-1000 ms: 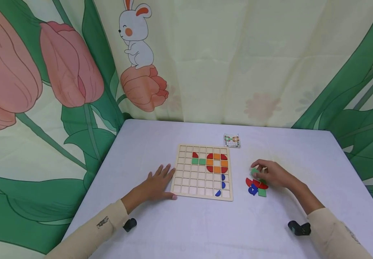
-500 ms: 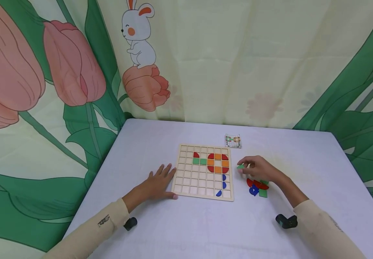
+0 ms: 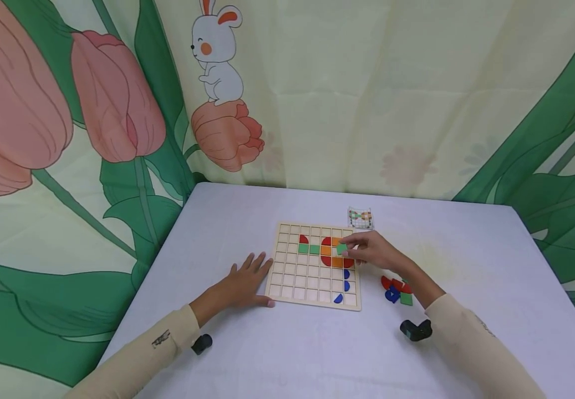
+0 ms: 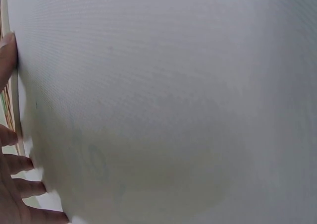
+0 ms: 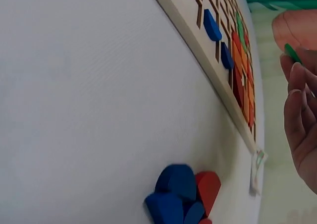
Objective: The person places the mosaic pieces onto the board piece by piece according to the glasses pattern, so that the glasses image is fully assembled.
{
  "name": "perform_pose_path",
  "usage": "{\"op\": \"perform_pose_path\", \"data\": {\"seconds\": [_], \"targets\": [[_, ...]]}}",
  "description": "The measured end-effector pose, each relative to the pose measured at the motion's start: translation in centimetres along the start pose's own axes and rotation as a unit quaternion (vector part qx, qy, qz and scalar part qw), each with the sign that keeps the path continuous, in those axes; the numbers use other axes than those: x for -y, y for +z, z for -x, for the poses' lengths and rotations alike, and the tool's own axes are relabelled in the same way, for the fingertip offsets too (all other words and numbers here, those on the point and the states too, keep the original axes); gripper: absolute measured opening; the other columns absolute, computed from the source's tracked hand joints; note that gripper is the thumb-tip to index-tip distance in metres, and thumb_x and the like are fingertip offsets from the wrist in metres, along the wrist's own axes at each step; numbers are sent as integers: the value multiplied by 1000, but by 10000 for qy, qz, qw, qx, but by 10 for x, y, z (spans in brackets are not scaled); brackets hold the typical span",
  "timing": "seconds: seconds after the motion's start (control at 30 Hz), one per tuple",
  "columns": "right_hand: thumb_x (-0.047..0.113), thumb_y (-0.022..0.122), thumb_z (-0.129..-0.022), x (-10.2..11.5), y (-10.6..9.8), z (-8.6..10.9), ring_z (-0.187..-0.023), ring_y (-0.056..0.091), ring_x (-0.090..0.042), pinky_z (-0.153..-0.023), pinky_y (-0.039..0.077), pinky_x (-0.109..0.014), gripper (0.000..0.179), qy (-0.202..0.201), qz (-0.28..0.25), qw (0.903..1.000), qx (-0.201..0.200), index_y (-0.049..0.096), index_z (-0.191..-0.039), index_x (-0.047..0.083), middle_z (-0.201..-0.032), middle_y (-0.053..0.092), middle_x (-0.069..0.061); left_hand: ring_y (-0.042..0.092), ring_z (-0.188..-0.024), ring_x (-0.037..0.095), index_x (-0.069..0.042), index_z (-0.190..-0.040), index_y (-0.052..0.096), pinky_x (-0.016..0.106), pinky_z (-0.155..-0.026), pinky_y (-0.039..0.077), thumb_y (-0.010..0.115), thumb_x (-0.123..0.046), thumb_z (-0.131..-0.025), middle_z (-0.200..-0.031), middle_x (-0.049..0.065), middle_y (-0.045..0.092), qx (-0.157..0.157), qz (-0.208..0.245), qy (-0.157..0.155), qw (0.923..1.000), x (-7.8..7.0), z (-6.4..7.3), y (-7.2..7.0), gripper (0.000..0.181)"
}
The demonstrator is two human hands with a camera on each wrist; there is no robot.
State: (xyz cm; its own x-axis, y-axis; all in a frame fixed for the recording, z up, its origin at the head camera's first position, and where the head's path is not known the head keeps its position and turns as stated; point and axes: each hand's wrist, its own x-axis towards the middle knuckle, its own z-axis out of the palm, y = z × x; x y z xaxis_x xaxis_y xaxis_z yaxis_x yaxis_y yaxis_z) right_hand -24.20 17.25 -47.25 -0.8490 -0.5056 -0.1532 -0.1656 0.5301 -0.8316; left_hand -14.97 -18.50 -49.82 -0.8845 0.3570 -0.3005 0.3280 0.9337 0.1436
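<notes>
My right hand (image 3: pixel 372 249) pinches a green square tile (image 3: pixel 342 249) over the right part of the wooden grid board (image 3: pixel 292 279). In the right wrist view the green tile (image 5: pixel 292 52) shows edge-on between thumb and fingertips, above the board. On the board lie two green squares (image 3: pixel 309 249), a red quarter piece (image 3: pixel 304 239), a ring of red and orange pieces (image 3: pixel 326 251), and several blue half-rounds (image 3: pixel 346 274). My left hand (image 3: pixel 244 282) rests with spread fingers on the table, touching the board's left edge; the left wrist view shows its fingertips (image 4: pixel 32 188).
A loose pile of red, blue and green pieces (image 3: pixel 396 290) lies right of the board, under the right forearm. Behind the board is a small pattern card (image 3: pixel 360 218). White cloth covers the table (image 3: pixel 307 354); a printed curtain (image 3: pixel 337 111) hangs behind it.
My right hand has carried the green square tile from the pile leftward to over the board's ring of pieces. The left hand has stayed at the board's left edge.
</notes>
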Motion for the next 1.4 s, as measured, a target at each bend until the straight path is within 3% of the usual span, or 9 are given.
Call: {"op": "perform_pose_path", "data": {"seconds": [0.3,0.47,0.6,0.87,1.03,1.4], "targets": [[18,70,-94,10,15,-25,-78,59,-22,-67,52,-29,33,55,-15,9996,-274,69,-127,9,-98,66,-9,17,-153,43,-15,-160,26,72,-108,31,67,-74,-79,-168,13,19,-48,26,31,10000,1,-1,0,108],[16,70,-93,15,24,-40,-70,60,-22,-62,52,-30,29,75,-120,9992,-383,69,-121,8,-99,65,-10,17,-153,43,-15,-160,26,72,-109,31,67,-74,-79,-168,13,19,-70,26,14,10000,1,-1,2,109],[14,71,-92,20,29,-50,-65,62,-25,-61,52,-33,28,-79,-246,9990,-362,68,-118,5,-93,65,-10,17,-154,42,-16,-161,25,72,-109,30,67,-73,-79,-168,13,19,-85,32,10,10000,1,-1,2,108],[16,72,-92,28,41,-72,-69,58,-17,-63,48,-28,27,-171,-16,9996,-229,69,-117,5,-91,69,-9,17,-153,43,-17,-161,25,72,-109,31,66,-74,-80,-168,13,18,-43,-19,24,10000,1,-1,2,108],[13,71,-92,33,48,-84,-59,60,-18,-60,50,-28,28,-99,-6,9999,-104,69,-118,4,-91,71,-10,16,-154,43,-16,-161,24,72,-109,31,65,-74,-80,-168,13,17,-5,-12,19,10000,1,-1,0,108],[14,75,-89,39,66,-103,-65,61,-14,-64,52,-26,30,108,457,9989,-61,69,-116,4,-90,69,-7,17,-153,44,-15,-161,25,72,-108,32,65,-74,-80,-168,14,19,-1,-1,43,10000,-1,1,-3,108]]}}
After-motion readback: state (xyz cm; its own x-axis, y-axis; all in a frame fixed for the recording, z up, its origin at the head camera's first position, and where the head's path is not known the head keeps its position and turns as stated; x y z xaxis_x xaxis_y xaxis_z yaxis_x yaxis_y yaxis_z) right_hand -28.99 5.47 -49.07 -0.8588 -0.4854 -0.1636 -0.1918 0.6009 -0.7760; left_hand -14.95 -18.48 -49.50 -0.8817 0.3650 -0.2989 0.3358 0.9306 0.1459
